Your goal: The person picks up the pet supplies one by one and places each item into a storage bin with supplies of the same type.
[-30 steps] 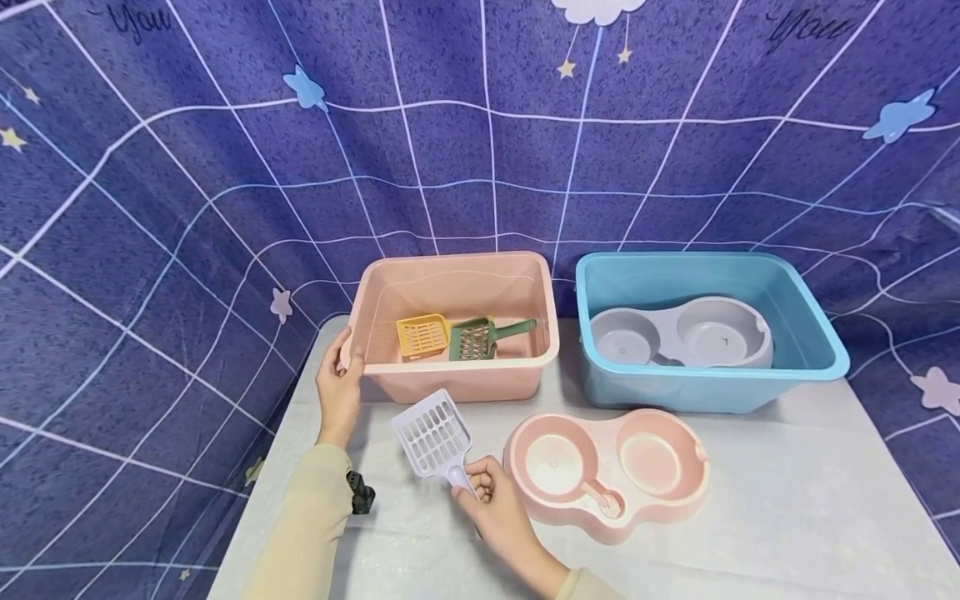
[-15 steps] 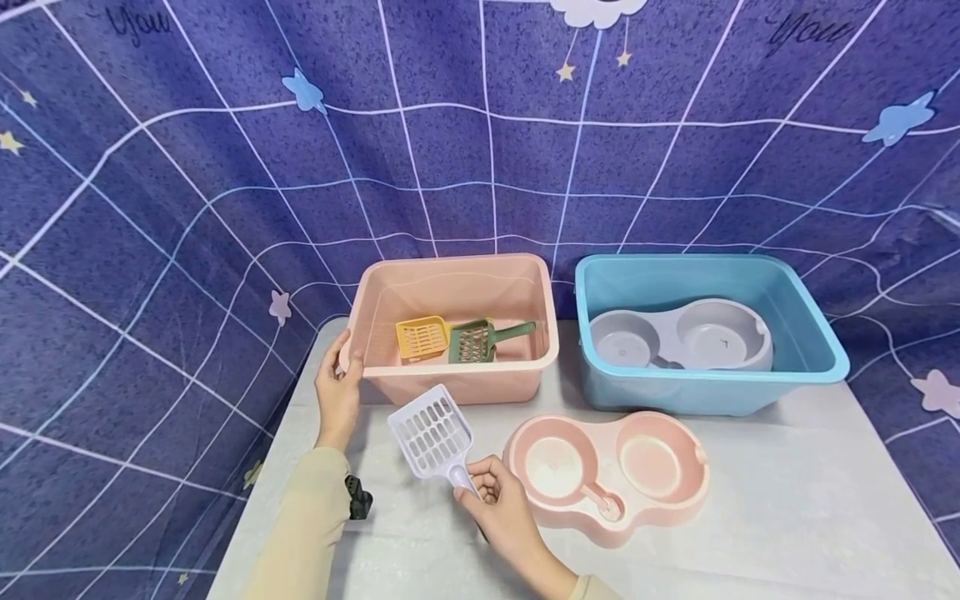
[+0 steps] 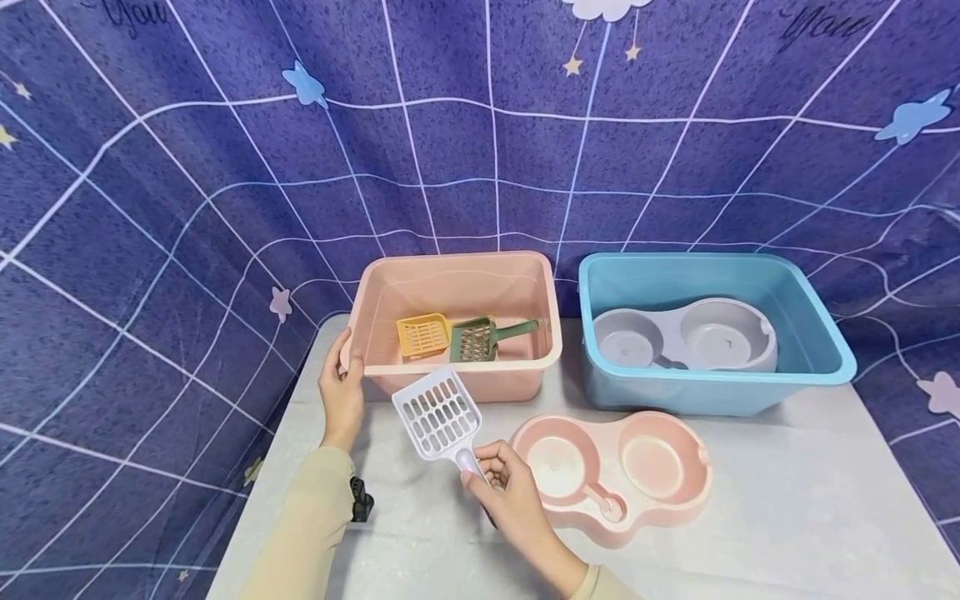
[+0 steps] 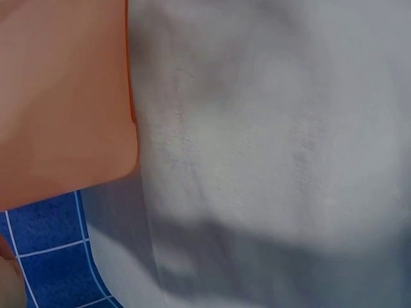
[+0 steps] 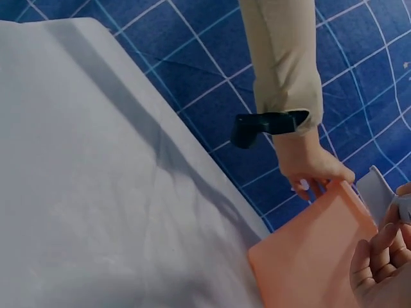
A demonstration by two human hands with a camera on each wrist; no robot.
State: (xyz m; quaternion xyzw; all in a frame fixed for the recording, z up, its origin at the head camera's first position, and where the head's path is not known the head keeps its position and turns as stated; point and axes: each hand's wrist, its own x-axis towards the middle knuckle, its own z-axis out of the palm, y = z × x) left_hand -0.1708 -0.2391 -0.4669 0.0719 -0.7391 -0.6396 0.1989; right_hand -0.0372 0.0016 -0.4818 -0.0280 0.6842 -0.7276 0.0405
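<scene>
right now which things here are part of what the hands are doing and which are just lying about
In hand:
right hand pinches the handle of the white scoop
left hand holds the corner of the pink bin

Lying about:
yellow scoop and green scoop inside the pink bin
pink double bowl on the table
grey double bowl in the blue bin

Head view high, facing down-forward; wrist views close, left perhaps too near; all share pink bin [image 3: 457, 308] corner.
</scene>
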